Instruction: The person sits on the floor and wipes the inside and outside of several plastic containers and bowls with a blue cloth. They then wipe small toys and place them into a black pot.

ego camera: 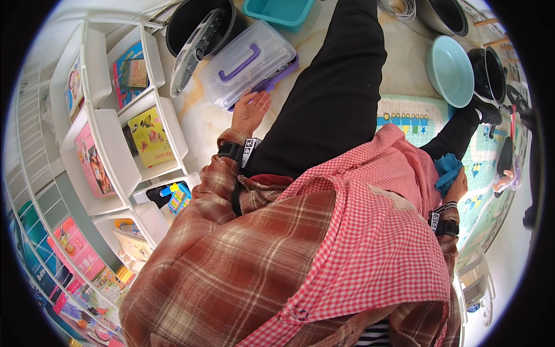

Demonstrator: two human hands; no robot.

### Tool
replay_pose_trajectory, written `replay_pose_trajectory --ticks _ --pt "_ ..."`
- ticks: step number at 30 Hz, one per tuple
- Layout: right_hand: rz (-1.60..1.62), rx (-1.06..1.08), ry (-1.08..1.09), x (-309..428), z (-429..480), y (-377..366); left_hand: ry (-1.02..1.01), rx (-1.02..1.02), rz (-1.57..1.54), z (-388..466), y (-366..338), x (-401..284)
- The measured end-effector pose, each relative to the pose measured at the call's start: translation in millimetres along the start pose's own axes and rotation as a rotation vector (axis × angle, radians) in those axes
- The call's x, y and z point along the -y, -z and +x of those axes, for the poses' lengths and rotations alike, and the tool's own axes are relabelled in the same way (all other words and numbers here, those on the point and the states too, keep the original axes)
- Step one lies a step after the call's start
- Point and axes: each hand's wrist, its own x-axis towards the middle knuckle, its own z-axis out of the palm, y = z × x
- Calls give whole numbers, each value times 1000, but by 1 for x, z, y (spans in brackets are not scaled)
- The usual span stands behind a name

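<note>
My left hand (251, 113), palm up with its fingers apart, is beside the near edge of a clear plastic storage box (247, 60) with a purple handle. Nothing shows in that palm; whether the fingertips touch the box I cannot tell. A blue cloth (448, 170) is bunched in my right hand (457, 187), low at my right side by the red-checked apron (381, 243). Behind the box stands a black bucket (175, 26), with a grey and clear plastic piece (197, 54) leaning at its rim.
White shelf bins (102, 143) with books and toys line the left. A teal basin (277, 13) lies ahead. At the right are a light-blue basin (451, 71), a dark pot (492, 73), a metal pot (446, 17), coiled cable (401, 9) and a patterned floor mat (416, 104).
</note>
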Motion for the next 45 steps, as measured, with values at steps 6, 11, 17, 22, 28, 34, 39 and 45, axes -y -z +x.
replay_pose_trajectory --ticks 6,11,17,22,28,34,39,45 --pt "-4 19 -21 2 -2 1 -312 -83 721 -4 3 6" --pt "-4 10 -11 3 -2 1 -467 -94 1067 4 10 10" --pt "-8 17 -12 5 -4 0 -254 -167 1432 19 -2 -4" --pt "2 -3 1 2 -3 0 -422 -221 2061 22 -10 -8" --pt "-2 -16 3 -2 -1 0 -689 -200 2005 22 7 0" --pt "-15 -28 0 1 -3 -1 -339 -169 1351 25 31 4" --pt "-2 -7 14 5 -5 0 -9 -177 294 57 41 15" --pt "-85 -33 44 12 -9 0 42 -32 -138 89 42 14"
